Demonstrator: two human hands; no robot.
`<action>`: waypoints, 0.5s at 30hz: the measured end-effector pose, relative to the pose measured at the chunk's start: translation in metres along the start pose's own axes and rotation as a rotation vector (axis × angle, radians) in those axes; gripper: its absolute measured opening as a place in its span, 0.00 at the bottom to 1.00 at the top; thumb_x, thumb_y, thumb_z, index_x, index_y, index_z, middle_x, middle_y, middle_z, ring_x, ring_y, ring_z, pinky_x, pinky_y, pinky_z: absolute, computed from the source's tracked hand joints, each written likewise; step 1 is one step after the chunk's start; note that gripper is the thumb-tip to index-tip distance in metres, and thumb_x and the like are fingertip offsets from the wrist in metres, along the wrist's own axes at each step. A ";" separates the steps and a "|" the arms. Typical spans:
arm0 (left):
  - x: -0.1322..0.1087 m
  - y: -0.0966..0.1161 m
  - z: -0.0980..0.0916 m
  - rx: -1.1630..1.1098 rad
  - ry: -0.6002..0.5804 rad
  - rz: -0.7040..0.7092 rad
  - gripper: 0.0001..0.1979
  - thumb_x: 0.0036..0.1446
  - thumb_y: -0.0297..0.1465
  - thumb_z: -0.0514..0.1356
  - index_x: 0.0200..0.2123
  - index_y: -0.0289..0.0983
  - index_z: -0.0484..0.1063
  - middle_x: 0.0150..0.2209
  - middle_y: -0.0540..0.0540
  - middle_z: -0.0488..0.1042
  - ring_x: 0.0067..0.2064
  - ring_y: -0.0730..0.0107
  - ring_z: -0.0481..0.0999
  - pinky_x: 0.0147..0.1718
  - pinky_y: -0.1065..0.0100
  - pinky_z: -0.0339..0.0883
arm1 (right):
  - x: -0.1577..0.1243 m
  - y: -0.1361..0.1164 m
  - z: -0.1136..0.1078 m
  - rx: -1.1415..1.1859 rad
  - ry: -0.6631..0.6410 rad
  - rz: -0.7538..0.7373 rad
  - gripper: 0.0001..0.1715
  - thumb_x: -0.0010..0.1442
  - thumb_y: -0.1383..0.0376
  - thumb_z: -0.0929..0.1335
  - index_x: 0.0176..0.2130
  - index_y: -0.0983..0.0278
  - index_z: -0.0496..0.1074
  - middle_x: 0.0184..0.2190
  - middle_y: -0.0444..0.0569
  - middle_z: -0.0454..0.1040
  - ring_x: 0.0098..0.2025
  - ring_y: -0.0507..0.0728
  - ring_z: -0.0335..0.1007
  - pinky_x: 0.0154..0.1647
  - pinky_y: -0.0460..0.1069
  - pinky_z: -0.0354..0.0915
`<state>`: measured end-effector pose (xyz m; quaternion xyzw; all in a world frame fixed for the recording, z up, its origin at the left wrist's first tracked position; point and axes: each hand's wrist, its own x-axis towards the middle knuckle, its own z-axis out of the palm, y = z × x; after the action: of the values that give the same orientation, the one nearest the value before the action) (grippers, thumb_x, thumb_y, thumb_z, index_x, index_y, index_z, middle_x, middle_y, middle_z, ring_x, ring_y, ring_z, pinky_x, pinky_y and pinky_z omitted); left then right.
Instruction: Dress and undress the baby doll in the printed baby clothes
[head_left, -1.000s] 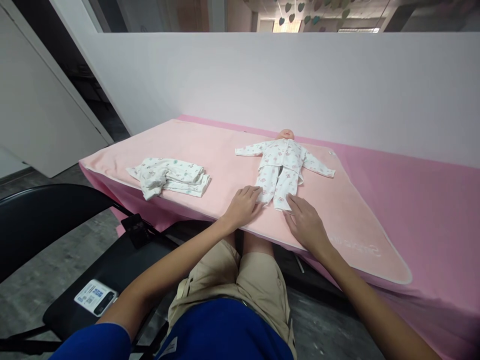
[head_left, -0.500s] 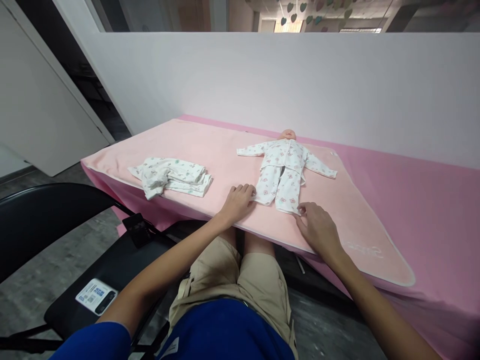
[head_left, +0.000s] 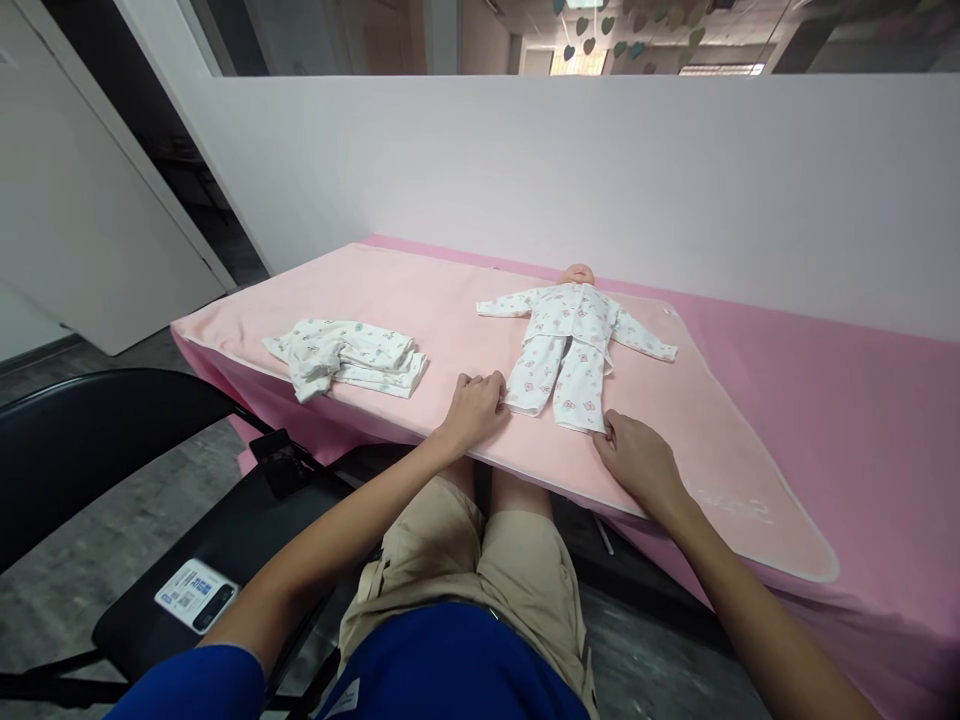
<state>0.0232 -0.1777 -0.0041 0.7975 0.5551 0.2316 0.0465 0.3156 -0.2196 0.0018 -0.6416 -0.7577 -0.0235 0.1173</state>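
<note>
A baby doll [head_left: 579, 273] lies on its back on a pale pink blanket [head_left: 420, 280], its head toward the wall. It wears a white patterned top [head_left: 574, 312] with both sleeves spread out, and matching white pants [head_left: 577, 390]. My left hand [head_left: 477, 408] is closed at the hem of the left pant leg, fingers curled and pinching its outer corner. At the outer corner of the right leg's hem, my right hand [head_left: 636, 455] is also closed, thumb against fingers. The doll's hands and feet do not show.
Folded white patterned baby clothes [head_left: 352, 355] lie on the blanket to the left. A black folding chair [head_left: 217, 530] stands at my left, with a black phone [head_left: 279, 462] and a white labelled device [head_left: 196, 595] on its seat. A white wall [head_left: 562, 170] rises behind the table.
My fingers have closed more tightly at the pant hems, most clearly on the right hand. The view has shifted slightly; the doll and the folded clothes have stayed in place.
</note>
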 end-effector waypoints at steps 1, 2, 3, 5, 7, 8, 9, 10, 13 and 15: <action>-0.001 0.001 -0.001 0.003 0.004 0.013 0.11 0.56 0.25 0.57 0.43 0.40 0.65 0.37 0.44 0.79 0.42 0.52 0.79 0.49 0.52 0.58 | -0.001 -0.001 -0.002 -0.019 -0.005 -0.025 0.13 0.68 0.59 0.63 0.32 0.59 0.60 0.30 0.50 0.74 0.32 0.59 0.65 0.31 0.51 0.48; -0.002 0.002 -0.001 0.007 0.010 0.029 0.12 0.56 0.25 0.57 0.43 0.40 0.65 0.37 0.44 0.79 0.41 0.52 0.79 0.49 0.52 0.58 | -0.003 -0.002 -0.004 -0.037 -0.003 -0.045 0.13 0.68 0.59 0.64 0.32 0.59 0.60 0.30 0.50 0.74 0.31 0.59 0.65 0.31 0.52 0.48; -0.003 0.003 -0.002 0.013 0.013 0.046 0.12 0.55 0.24 0.57 0.44 0.39 0.65 0.37 0.44 0.79 0.41 0.52 0.78 0.49 0.53 0.58 | -0.005 -0.003 -0.006 -0.055 0.004 -0.061 0.14 0.68 0.59 0.65 0.31 0.59 0.60 0.30 0.50 0.74 0.31 0.59 0.64 0.31 0.52 0.48; -0.004 0.004 -0.001 0.029 0.010 0.071 0.13 0.56 0.24 0.57 0.45 0.39 0.65 0.36 0.44 0.79 0.41 0.52 0.78 0.48 0.52 0.59 | -0.009 -0.004 -0.009 -0.093 0.025 -0.079 0.13 0.67 0.60 0.65 0.31 0.59 0.60 0.29 0.50 0.73 0.30 0.59 0.63 0.31 0.52 0.48; -0.005 0.005 0.000 0.041 0.010 0.087 0.13 0.56 0.24 0.57 0.45 0.39 0.65 0.37 0.43 0.79 0.42 0.51 0.78 0.48 0.52 0.59 | -0.012 -0.005 -0.010 -0.114 0.063 -0.083 0.12 0.66 0.63 0.65 0.30 0.58 0.60 0.28 0.49 0.72 0.30 0.60 0.64 0.31 0.53 0.49; -0.005 0.006 0.001 0.049 0.018 0.096 0.13 0.56 0.24 0.57 0.46 0.39 0.66 0.39 0.42 0.79 0.44 0.50 0.77 0.48 0.52 0.59 | -0.013 -0.006 -0.010 -0.111 0.096 -0.089 0.10 0.65 0.64 0.65 0.31 0.58 0.61 0.28 0.50 0.72 0.31 0.61 0.65 0.32 0.53 0.51; -0.005 0.006 0.002 0.060 0.033 0.109 0.14 0.56 0.24 0.58 0.46 0.39 0.66 0.41 0.41 0.79 0.46 0.49 0.76 0.48 0.52 0.60 | -0.014 -0.007 -0.009 -0.100 0.135 -0.110 0.08 0.66 0.64 0.65 0.32 0.59 0.63 0.30 0.51 0.73 0.34 0.62 0.66 0.34 0.54 0.55; -0.005 0.007 0.003 0.072 0.047 0.129 0.14 0.57 0.24 0.58 0.47 0.40 0.67 0.45 0.40 0.78 0.49 0.48 0.75 0.48 0.52 0.60 | -0.014 -0.008 -0.008 -0.081 0.178 -0.146 0.05 0.66 0.64 0.65 0.36 0.59 0.66 0.34 0.52 0.74 0.37 0.63 0.68 0.37 0.54 0.58; -0.005 0.011 0.005 0.111 0.062 0.227 0.16 0.61 0.23 0.57 0.51 0.40 0.69 0.55 0.38 0.76 0.54 0.49 0.72 0.49 0.52 0.61 | -0.011 -0.010 -0.004 -0.018 0.245 -0.314 0.10 0.69 0.62 0.65 0.49 0.62 0.70 0.47 0.58 0.76 0.49 0.67 0.69 0.50 0.58 0.63; -0.006 0.013 0.006 0.138 0.042 0.287 0.16 0.65 0.23 0.55 0.53 0.41 0.71 0.57 0.39 0.75 0.54 0.50 0.72 0.49 0.52 0.60 | -0.009 -0.012 -0.001 0.004 0.198 -0.408 0.11 0.70 0.63 0.64 0.51 0.62 0.71 0.50 0.58 0.77 0.51 0.67 0.70 0.51 0.59 0.63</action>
<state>0.0352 -0.1867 -0.0067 0.8648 0.4511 0.2138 -0.0538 0.3056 -0.2307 0.0023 -0.4695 -0.8565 -0.1080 0.1851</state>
